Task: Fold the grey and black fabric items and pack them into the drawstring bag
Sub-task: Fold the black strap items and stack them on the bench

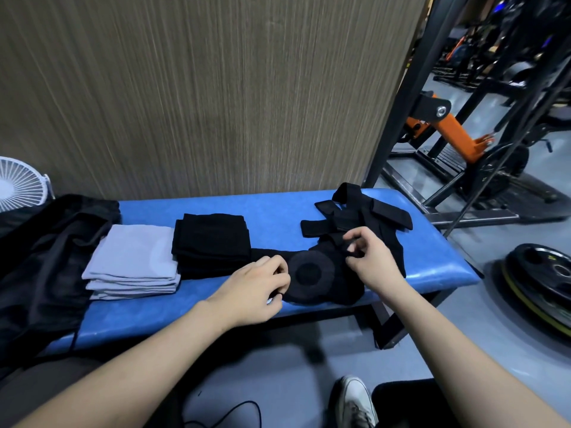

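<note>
Gym room w/ wood-grain wall panel (pixel 191 88) behind a blue padded bench (pixel 278 208); grey floor (pixel 463 344), black-and-orange weight machine (pixel 457 131) at right, white fan (pixel 21 183) at left.

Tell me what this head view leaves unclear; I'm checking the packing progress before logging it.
- Drawstring bag: cut off by the left edge; its opening isn't visible.
- Black padded piece: both hands cover its edges, so the left hand and right hand grip is partly hidden.
- Strap pile: black on black, count unclear.
- Wall: motion-blurred.
</note>
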